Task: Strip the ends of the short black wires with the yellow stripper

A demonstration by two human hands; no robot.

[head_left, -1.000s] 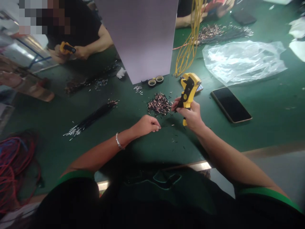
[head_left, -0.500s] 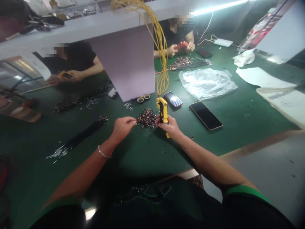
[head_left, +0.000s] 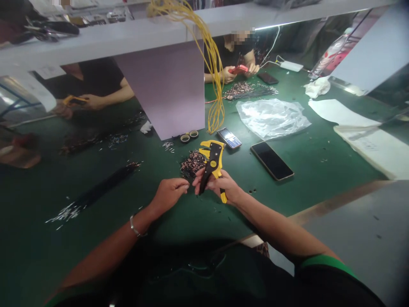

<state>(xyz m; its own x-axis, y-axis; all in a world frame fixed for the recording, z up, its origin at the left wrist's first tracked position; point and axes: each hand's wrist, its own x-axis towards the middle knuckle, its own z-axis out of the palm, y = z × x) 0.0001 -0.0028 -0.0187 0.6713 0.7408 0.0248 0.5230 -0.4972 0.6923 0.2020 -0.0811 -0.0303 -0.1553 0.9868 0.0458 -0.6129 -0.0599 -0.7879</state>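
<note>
My right hand [head_left: 220, 184] is wrapped round the handles of a yellow and black wire stripper [head_left: 213, 164], whose jaws point up and to the left. My left hand [head_left: 172, 192] is closed in a pinch just left of my right fingertips; what it pinches, if anything, is too small to make out. Beyond both hands lies a heap of short dark wires with coppery ends [head_left: 191, 163], partly hidden by the tool. A long bundle of black wires [head_left: 102, 187] with pale tips rests at the left.
Behind the tool are a keypad phone [head_left: 229, 138], two tape rolls [head_left: 189, 136] and hanging yellow cables [head_left: 215, 64]. To the right lie a smartphone [head_left: 271, 160], a clear plastic bag [head_left: 273, 117] and papers [head_left: 345, 113]. Two people work across the green table [head_left: 128, 256].
The wire stripper has tilted and its handles have spread apart. My left hand has moved away from the heap, nearer to me. The whole view has shifted slightly.
</note>
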